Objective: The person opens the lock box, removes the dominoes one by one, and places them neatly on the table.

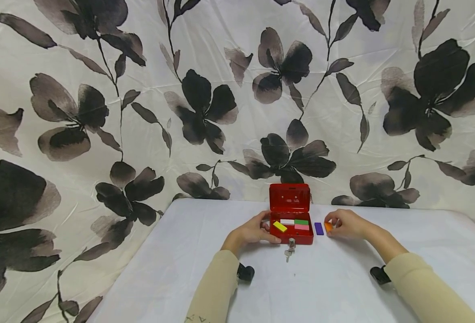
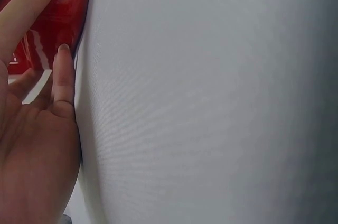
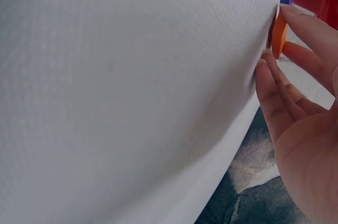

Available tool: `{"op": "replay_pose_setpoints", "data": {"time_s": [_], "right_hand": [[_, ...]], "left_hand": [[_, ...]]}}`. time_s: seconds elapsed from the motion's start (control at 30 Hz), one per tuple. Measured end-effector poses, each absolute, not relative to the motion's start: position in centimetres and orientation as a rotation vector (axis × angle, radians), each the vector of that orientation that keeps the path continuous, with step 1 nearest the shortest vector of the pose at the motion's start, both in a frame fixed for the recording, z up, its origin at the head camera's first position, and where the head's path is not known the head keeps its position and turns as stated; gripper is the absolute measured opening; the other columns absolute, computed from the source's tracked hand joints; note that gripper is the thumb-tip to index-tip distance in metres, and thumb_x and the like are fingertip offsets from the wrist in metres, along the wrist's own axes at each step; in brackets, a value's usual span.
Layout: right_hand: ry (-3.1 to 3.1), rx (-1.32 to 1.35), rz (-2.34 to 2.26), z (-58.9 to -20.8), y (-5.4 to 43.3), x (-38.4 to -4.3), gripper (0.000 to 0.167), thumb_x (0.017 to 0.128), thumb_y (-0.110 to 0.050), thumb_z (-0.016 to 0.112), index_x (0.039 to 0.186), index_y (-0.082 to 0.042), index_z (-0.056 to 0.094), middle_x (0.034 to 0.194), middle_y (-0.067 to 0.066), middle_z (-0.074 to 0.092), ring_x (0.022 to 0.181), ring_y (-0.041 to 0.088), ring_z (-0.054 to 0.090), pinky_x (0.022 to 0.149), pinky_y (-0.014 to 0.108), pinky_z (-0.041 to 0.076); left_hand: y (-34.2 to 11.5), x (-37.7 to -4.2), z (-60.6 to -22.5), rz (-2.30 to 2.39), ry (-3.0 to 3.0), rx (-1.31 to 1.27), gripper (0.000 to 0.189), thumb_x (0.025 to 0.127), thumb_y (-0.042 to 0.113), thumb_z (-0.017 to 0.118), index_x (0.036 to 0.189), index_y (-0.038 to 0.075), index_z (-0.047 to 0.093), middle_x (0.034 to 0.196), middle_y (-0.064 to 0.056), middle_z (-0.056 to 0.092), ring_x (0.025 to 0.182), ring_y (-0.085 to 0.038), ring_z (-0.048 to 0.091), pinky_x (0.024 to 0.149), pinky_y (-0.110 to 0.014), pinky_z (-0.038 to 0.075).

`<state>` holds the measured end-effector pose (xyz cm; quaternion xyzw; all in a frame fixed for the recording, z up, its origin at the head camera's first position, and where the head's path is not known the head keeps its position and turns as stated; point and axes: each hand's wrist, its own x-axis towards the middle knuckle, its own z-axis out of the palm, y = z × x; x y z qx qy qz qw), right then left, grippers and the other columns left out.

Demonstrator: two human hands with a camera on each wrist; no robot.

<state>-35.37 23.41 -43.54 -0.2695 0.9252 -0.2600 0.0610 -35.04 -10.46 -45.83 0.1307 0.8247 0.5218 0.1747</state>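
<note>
A small red metal cash box (image 1: pixel 304 240) stands on the white-covered table with its lid (image 1: pixel 289 197) raised. My left hand (image 1: pixel 253 231) holds its left side, thumb along the front and fingers at the side wall. Inside lie a tilted yellow block (image 1: pixel 279 226), a white block (image 1: pixel 287 221), a green block (image 1: pixel 301 222) and a pink block (image 1: pixel 301 227). To the right of the box, my right hand (image 1: pixel 346 224) pinches an orange block (image 3: pixel 280 36) between thumb and finger, low at the tabletop. Between that hand and the box lies a purple block (image 1: pixel 318 229).
Keys (image 1: pixel 288 256) hang from the lock at the front of the box. Behind the table (image 1: pixel 278 291) rises a white cloth (image 1: pixel 205 40) printed with dark flowers. Each wrist wears a black camera mount, the left one (image 1: pixel 245 272) under the sleeve's edge.
</note>
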Motion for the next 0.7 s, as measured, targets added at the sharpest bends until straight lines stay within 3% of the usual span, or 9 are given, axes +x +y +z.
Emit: {"op": "replay_pose_setpoints", "data": {"time_s": [0.47,0.7], "right_hand": [[2.796,-0.734,-0.788,-43.47,23.21,-35.07,0.033,0.086,-0.014,0.081,0.114,0.001,0.071,0.097,0.010,0.064,0.084,0.021,0.058,0.079,0.041,0.054],[2.776,-0.741,-0.802,-43.24,23.22,-35.05,0.047,0.086,-0.013,0.082,0.124,0.005,0.064,0.095,0.009,0.060,0.081,0.019,0.055,0.074,0.035,0.051]], "left_hand": [[-10.65,-35.10,-45.99,1.470,2.336,0.371,0.096,0.076,0.023,0.091,0.156,0.021,0.038,0.140,-0.001,0.052,0.119,-0.024,0.049,0.100,-0.043,0.053],[-10.59,-35.16,-45.78,1.472,2.328,0.384,0.095,0.078,0.020,0.090,0.157,0.019,0.037,0.140,-0.003,0.052,0.119,-0.025,0.048,0.101,-0.044,0.052]]}}
